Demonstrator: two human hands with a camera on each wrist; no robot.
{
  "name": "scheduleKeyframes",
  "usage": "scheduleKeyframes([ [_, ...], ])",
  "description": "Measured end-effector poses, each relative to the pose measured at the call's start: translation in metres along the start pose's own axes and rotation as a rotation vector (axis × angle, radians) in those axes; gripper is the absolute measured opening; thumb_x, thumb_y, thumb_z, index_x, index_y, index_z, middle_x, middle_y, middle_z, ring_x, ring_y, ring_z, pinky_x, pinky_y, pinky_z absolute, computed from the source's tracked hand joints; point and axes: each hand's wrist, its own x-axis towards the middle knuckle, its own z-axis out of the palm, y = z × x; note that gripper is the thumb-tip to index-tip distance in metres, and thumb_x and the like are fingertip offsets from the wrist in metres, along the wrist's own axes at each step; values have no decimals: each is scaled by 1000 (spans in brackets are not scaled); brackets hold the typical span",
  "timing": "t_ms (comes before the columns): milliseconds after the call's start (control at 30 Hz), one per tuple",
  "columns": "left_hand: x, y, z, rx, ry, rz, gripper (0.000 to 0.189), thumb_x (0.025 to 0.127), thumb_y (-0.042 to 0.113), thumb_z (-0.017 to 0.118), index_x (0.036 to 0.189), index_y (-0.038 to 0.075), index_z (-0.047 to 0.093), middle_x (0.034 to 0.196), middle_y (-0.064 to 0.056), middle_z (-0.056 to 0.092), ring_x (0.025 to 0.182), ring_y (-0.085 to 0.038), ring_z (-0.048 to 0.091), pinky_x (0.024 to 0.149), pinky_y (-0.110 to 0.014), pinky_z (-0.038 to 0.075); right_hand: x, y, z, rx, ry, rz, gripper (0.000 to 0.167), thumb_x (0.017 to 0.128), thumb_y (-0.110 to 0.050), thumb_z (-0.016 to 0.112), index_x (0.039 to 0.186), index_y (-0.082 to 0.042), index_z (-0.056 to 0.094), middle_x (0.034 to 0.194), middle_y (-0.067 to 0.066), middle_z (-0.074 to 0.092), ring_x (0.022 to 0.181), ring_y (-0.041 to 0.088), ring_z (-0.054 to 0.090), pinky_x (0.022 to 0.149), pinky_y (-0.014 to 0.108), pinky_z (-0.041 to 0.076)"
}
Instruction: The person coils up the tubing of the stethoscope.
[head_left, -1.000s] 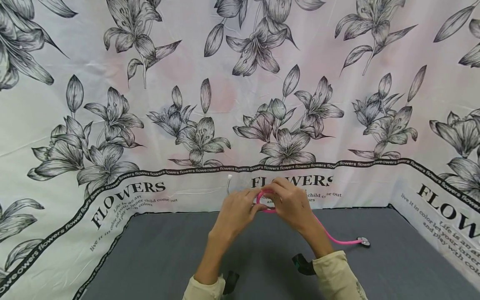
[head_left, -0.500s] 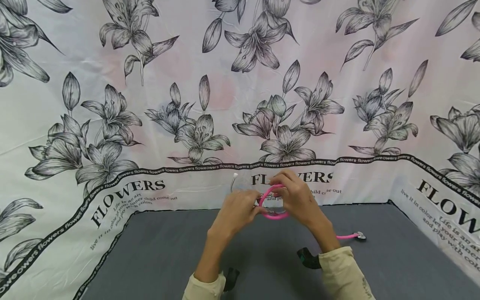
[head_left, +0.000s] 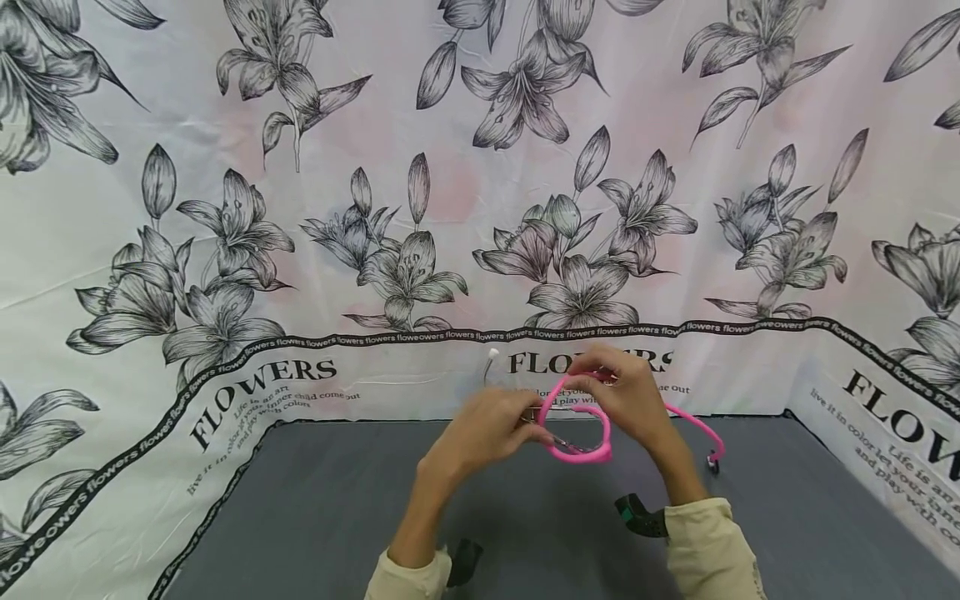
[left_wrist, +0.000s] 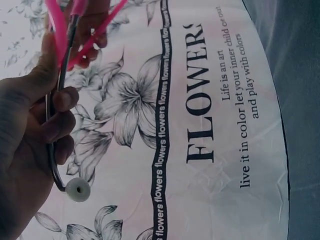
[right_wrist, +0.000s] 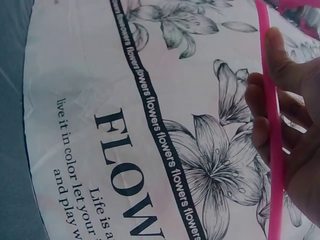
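A pink stethoscope [head_left: 604,433] is held up between both hands above the grey table, its tubing bent into a loop. My left hand [head_left: 483,432] grips its metal ear tubes [left_wrist: 49,127] where they meet the pink tubing. One white earpiece [left_wrist: 78,190] sticks out past the fingers of that hand. Thumb and fingers of my right hand [head_left: 628,398] pinch the pink tubing [right_wrist: 274,130] at the top of the loop. Beyond that hand the tube's end curves down, and the chest piece [head_left: 712,463] hangs from it at the right.
A grey table surface [head_left: 337,508] lies under the hands. Behind it stands a white cloth [head_left: 420,375] printed with lilies and lettering, which also comes round both sides. Black straps [head_left: 640,517] sit by the sleeves.
My right hand has moved right, away from the left, widening the pink loop. The chest piece now hangs down from the tubing. My left hand has shifted slightly right, keeping its grip.
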Motion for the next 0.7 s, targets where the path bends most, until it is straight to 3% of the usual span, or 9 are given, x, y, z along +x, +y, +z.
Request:
scheduleKeyframes([
  [200,-1,3,-5,-110,81,-112,25,88,28,80,98,8,69,78,2,66,68,-3,46,63,-15,37,-2,-2,0,70,-115,117,17,88,10,75,100,-3,76,93,12,76,80,-2,66,68,17,57],
  [400,-1,6,-8,-111,177,-142,29,88,24,80,108,5,71,90,-1,76,74,-9,61,69,-18,50,-3,-6,1,113,-205,176,17,92,7,72,106,-2,72,84,11,73,71,12,69,67,25,59],
  [500,-2,7,-6,-116,211,-162,31,89,23,79,111,4,71,95,-4,79,80,-13,68,73,-23,56,-4,-10,2,139,-243,218,13,95,3,71,107,-3,71,81,10,73,70,11,68,66,29,59],
  [600,-3,8,-5,-131,249,-194,29,90,22,78,110,3,70,96,-6,79,83,-16,71,75,-26,58,-3,-14,5,186,-266,273,15,97,-1,69,112,-1,69,89,13,75,77,7,71,70,28,61],
  [700,-3,9,-5,-167,325,-212,27,91,20,77,109,3,68,94,-8,78,85,-18,74,78,-28,60,-2,-15,12,156,-273,238,19,96,1,70,115,3,68,98,17,77,83,11,75,72,25,61],
])
